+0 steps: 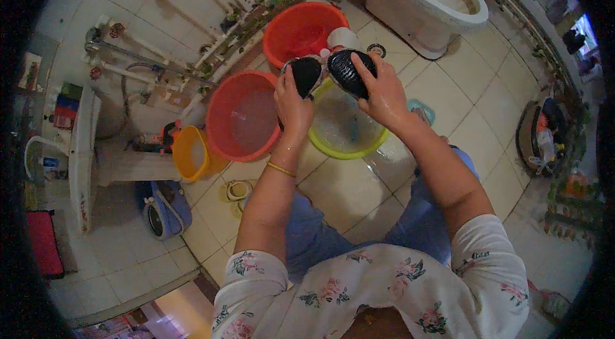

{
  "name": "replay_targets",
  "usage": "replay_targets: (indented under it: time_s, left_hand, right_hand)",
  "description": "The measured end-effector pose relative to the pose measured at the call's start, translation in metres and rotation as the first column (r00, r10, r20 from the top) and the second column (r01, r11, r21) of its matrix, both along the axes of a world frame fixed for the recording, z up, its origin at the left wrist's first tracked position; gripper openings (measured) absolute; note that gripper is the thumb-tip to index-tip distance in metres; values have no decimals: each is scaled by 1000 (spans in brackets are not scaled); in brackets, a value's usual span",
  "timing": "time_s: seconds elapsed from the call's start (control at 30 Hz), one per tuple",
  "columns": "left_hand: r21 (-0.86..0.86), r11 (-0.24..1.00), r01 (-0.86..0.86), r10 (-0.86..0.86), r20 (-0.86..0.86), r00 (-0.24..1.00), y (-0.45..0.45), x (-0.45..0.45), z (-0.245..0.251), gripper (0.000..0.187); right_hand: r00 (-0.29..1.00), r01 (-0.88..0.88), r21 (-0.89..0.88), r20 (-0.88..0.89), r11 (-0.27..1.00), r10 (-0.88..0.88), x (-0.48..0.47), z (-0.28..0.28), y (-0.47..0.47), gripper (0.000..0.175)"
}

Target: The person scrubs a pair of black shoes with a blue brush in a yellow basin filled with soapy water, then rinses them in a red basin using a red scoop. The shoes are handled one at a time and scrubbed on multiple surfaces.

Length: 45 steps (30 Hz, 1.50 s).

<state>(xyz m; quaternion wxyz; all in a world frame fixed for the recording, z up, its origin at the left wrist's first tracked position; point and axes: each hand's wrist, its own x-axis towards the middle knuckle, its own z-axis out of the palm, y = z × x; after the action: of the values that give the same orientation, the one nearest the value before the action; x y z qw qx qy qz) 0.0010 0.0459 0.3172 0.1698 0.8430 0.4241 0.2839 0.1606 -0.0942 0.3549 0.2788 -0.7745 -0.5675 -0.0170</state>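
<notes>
My left hand (pixel 295 108) grips what looks like a shoe with a dark sole (pixel 307 76), its grey edge showing past my fingers. A second one, with a glossy black ridged sole (pixel 347 70), is in my right hand (pixel 386 91), my fingers spread across it. Both are held side by side, soles turned up towards me. Below them stands a yellow-green basin (pixel 353 147) of cloudy water, with something dark in it. My hands and forearms look wet. The uppers of the shoes are mostly hidden.
Beyond are a red basin (pixel 307 17), a pinkish-red basin (pixel 242 118) with cloudy water and a yellow bucket (pixel 190 154). A toilet (pixel 423 7) stands at upper right, a washbasin (pixel 81 161) at left. Slippers (pixel 238 190) lie on the tiled floor (pixel 336 195); pipes line the wall.
</notes>
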Motion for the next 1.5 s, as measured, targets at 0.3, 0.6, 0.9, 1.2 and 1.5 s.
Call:
replay_targets:
  time_s: [0.3,0.6,0.9,1.2,1.5]
  left_hand:
    - [-40,995,-93,79,-271,959,-11,4,8,82]
    - [45,996,-82,92,-290,953,-11,5,13,82]
    - [9,997,-79,78,-291,954,-10,4,14,83]
    - [-2,998,-70,67,-282,957,-10,5,11,84]
    - [-121,992,22,-36,-114,993,-1,4,1,88]
  right_hand:
    - [998,66,-106,25,992,-64,8,-7,2,94]
    - [998,68,-103,19,992,-67,8,-8,2,93]
    - [998,51,-115,-18,992,-54,7,-3,3,92]
    - [998,54,-108,-18,993,-56,7,-6,2,93]
    - [992,15,-5,-128,1000,-16,8,-11,6,97]
